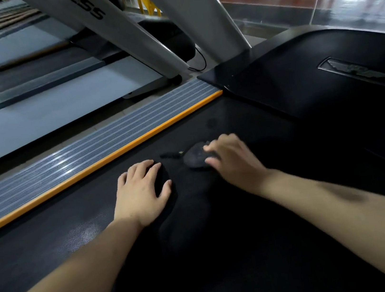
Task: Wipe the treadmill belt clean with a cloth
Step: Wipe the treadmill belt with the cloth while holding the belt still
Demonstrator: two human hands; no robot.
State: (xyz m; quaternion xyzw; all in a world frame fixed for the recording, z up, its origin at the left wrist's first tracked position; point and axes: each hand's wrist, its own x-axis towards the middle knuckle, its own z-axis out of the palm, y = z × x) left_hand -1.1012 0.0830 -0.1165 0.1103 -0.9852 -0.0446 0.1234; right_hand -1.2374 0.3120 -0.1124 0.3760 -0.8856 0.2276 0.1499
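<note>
**Right hand on the cloth, belt stretching away ahead**

Right fingers (214,146) curled down over a dark bunched cloth (194,158), thumb on its near edge — the right hand (235,162) looks closed on it, though dark on dark makes the grip hard to read. The left hand (141,193) lies flat just beside, fingers loosely spread, palm on the belt (80,240), holding nothing. The cloth sits mid-belt, just ahead of the right fingertips, short of the black motor cover (325,71). The belt's long axis runs alongside the orange strip (113,157); strokes probably follow that line.
</note>
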